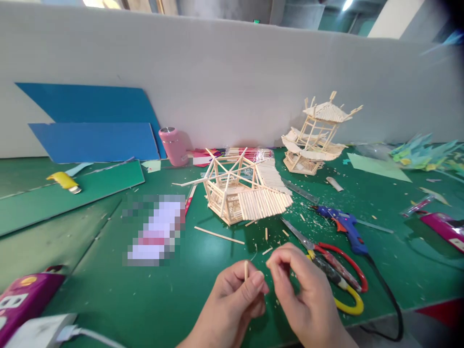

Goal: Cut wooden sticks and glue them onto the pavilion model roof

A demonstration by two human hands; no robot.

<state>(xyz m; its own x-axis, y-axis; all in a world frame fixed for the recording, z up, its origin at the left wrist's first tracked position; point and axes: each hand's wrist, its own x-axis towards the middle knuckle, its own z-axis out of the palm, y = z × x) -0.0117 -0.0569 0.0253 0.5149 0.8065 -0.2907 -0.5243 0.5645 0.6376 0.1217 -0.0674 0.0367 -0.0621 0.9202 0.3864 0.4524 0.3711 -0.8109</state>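
My left hand (235, 302) pinches a short wooden stick (246, 269) upright between thumb and forefinger. My right hand (302, 295) is right beside it, fingertips closed on a tiny wood piece (268, 263) that is barely visible. Both hands hover over the green mat (152, 290) near its front edge. Behind them stands an unfinished stick pavilion (242, 191) with a slatted roof panel. A taller finished stick pavilion (317, 137) stands further back on the right.
Red- and yellow-handled scissors (335, 270) and a blue glue gun (346, 227) with a black cord lie to the right. A loose long stick (219, 235), a pink cup (174, 145), blue boards (94, 125), a yellow lighter (65, 181) and a magenta box (25, 297) lie around.
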